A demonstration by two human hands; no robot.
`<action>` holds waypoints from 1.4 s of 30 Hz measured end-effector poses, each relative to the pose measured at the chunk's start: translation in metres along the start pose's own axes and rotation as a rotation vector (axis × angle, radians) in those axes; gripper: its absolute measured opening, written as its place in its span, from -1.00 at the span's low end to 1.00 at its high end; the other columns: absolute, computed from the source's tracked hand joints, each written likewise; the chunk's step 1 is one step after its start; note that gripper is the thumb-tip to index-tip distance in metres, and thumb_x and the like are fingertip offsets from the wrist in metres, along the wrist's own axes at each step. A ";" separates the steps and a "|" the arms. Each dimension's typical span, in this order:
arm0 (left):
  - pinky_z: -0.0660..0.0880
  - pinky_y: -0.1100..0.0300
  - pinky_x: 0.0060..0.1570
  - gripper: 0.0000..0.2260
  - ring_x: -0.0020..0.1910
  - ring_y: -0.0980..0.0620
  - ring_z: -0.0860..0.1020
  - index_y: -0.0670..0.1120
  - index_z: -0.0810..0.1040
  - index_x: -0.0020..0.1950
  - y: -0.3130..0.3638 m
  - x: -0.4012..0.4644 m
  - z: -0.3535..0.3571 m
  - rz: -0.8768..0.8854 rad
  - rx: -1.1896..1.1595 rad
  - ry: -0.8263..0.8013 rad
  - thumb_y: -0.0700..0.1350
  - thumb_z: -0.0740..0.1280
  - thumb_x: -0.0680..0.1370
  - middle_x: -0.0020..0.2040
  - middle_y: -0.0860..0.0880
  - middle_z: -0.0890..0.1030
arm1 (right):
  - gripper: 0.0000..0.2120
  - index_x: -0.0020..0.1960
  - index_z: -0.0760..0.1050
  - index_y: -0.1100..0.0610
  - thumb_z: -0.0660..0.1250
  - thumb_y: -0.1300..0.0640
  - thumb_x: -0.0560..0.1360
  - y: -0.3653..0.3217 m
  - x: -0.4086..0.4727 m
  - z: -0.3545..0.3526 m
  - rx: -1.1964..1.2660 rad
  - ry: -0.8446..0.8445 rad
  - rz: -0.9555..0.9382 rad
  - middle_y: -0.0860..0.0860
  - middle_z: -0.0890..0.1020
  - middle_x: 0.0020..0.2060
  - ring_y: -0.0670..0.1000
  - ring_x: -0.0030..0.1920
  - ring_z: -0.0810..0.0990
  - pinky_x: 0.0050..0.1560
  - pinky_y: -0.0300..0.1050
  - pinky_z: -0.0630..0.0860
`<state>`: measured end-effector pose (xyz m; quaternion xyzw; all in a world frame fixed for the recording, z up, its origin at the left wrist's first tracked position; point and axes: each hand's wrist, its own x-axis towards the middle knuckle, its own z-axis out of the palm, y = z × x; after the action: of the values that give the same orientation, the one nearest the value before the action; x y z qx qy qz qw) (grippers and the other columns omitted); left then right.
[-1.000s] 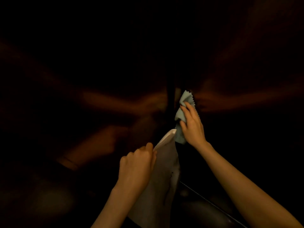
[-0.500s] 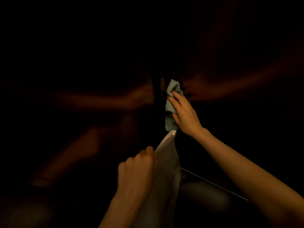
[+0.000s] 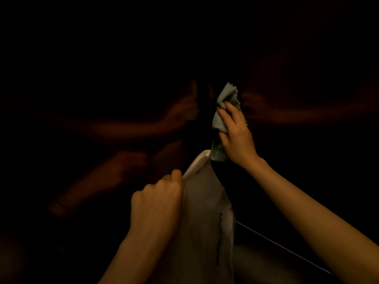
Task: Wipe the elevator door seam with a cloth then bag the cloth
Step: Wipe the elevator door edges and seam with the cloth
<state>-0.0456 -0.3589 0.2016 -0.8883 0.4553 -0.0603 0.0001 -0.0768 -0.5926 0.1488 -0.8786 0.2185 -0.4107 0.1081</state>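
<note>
Two hands in view, both occupied. Nearest to me, my left hand [image 3: 156, 203] is curled into a fist around the upper edge of the pale bag [image 3: 202, 214], holding it up so it hangs down toward the bottom of the frame; some dark lettering runs along its right side, too dim to read. The bag's top corner reaches up to just below the cloth. Whether its mouth is spread wide I cannot tell — I see one folded rim only.

Next out, my right hand [image 3: 235, 136] has its fingers spread over the grey-green cloth [image 3: 222, 111] and presses it forward, with the thumb side tucked under the lower folds. The cloth is bunched, its pinked edge sticking up above the fingertips and a tail hanging below the palm, nearly touching the bag rim.

Farthest, the elevator door seam [image 3: 203, 103] shows as a dark vertical line just left of the cloth, with faint reflections of both arms on the door panels [image 3: 123, 124] either side.

Judgement on progress: wiping is in hand, with the cloth against the door just right of the seam. How much of the seam is covered I cannot say. Bagging is not yet done — the cloth is wholly outside the bag, though the bag is staged right under it.
</note>
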 end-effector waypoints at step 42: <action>0.40 0.19 -0.23 -0.86 -0.21 0.07 0.49 0.07 0.26 0.04 -0.014 -0.064 0.241 -0.119 -0.156 -0.163 0.08 -0.01 0.63 -0.21 0.11 0.30 | -0.59 0.33 0.41 0.29 0.17 0.44 0.49 0.115 -0.258 0.228 0.149 -0.292 0.445 0.19 0.38 0.38 0.16 0.41 0.31 0.42 -0.09 0.17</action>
<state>-0.0456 -0.3123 -0.0436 -0.9130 0.4037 0.0477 -0.0357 -0.0813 -0.5693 -0.2134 -0.8486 0.3571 -0.2608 0.2905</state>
